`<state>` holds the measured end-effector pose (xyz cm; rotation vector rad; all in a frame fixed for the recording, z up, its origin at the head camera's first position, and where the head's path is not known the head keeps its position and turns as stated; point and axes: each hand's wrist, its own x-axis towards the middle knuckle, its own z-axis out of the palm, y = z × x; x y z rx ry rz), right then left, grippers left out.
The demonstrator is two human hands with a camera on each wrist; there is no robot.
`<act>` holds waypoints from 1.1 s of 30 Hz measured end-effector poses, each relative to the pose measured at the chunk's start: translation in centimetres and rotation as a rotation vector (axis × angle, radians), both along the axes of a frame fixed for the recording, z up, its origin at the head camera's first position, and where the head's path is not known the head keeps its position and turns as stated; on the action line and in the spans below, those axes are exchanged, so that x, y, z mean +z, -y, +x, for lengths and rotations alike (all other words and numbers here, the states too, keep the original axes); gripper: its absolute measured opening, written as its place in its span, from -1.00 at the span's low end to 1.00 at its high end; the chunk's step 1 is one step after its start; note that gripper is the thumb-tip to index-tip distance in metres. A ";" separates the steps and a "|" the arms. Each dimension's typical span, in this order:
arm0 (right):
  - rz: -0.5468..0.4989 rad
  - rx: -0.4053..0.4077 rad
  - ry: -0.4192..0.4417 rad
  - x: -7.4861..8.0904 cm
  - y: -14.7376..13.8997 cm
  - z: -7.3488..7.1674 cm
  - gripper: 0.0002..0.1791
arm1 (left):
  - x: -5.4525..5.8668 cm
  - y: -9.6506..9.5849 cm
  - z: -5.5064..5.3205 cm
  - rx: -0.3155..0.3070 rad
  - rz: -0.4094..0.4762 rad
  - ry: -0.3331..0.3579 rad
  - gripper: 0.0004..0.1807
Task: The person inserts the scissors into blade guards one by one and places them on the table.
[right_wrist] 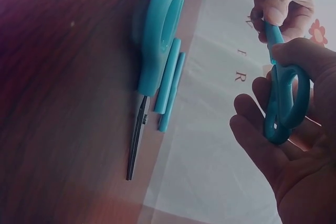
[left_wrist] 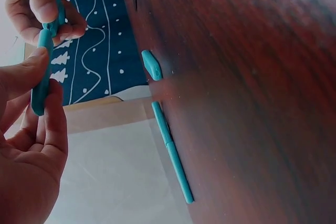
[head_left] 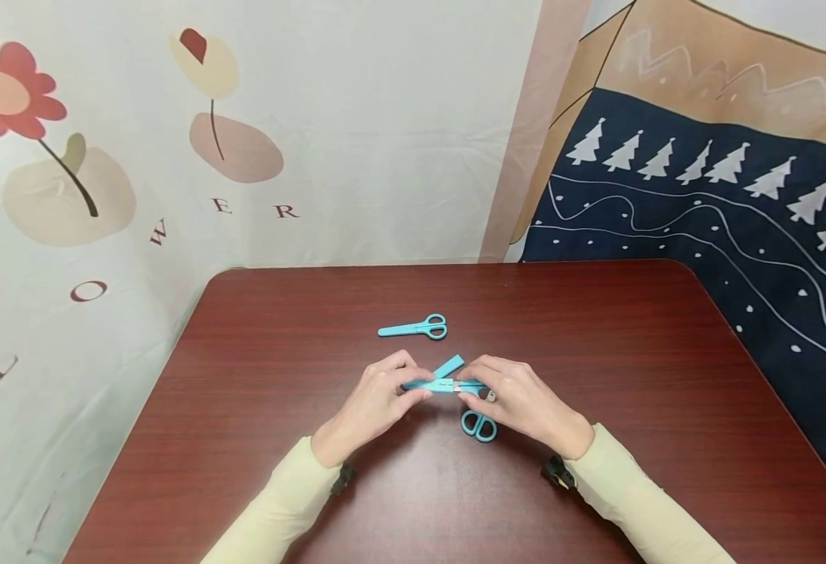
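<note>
Both hands [head_left: 373,394] [head_left: 521,398] grip part-sheathed scissors [head_left: 442,385]; only the right wrist view fully shows another pair's bare blades [right_wrist: 137,140].

Indoor nook, type unclear: printed hangings [head_left: 384,141], reddish-brown table [head_left: 279,329].

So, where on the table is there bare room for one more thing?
The table is bare left of the left hand, right of the right hand, and between the sleeves. Crowded: the middle, with held scissors, loose sheath and loose scissors; sheathed scissors lie beyond.
</note>
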<state>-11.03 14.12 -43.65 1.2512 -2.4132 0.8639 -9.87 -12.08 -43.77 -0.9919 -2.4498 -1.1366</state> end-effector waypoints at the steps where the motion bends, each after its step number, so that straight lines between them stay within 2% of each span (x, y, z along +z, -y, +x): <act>1: 0.000 -0.001 -0.001 0.0 0.0 0.0 -0.75 | 0.0 0.0 0.0 0.001 0.002 0.001 -0.80; 20: -0.008 0.014 -0.003 0.2 0.4 0.2 -0.76 | 0.1 -0.2 0.3 -0.003 0.040 0.010 -0.79; 33: -0.014 0.012 -0.003 0.4 0.4 0.3 -0.77 | 0.4 -0.1 0.4 0.000 0.018 0.021 -0.79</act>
